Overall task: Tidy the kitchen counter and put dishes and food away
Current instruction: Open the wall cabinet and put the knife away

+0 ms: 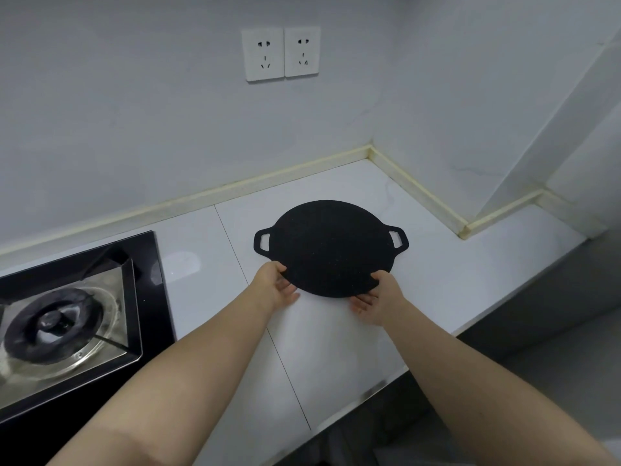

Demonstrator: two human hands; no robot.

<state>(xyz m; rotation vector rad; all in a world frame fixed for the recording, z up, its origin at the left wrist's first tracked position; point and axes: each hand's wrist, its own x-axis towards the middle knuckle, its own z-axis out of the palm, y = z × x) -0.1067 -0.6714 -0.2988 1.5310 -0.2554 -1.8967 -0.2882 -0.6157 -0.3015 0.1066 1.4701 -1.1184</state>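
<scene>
A: Where is the pan?

B: The black griddle pan (331, 247) is over the white surface (208, 250), right of the middle and nearer the far corner than the near edge. It is round and flat, with a loop handle on its left (262, 242) and another on its right (400, 237).

A: And the hands?

B: Both have hold of its near rim. The left hand (277, 285) pinches the near-left edge, thumb (280, 266) on top and fingers stretched beneath. The right hand (376, 297) does the same at the near-right edge, thumb (375, 275) over the rim and fingers below it. Neither touches a loop handle.

A: Is the pan lying flat?

B: I cannot tell. The fingers sit under the near edge, but whether the far edge touches the surface is not clear.

A: What else is there?

B: A black glass gas hob (148, 297) is set into the surface at the left, well apart from the pan, with a round burner (53, 326) on a shiny metal tray. On the far wall, above the pan, two white sockets (281, 53) sit side by side. A yellowed sealing strip (235, 186) runs where the surface meets the wall.
</scene>
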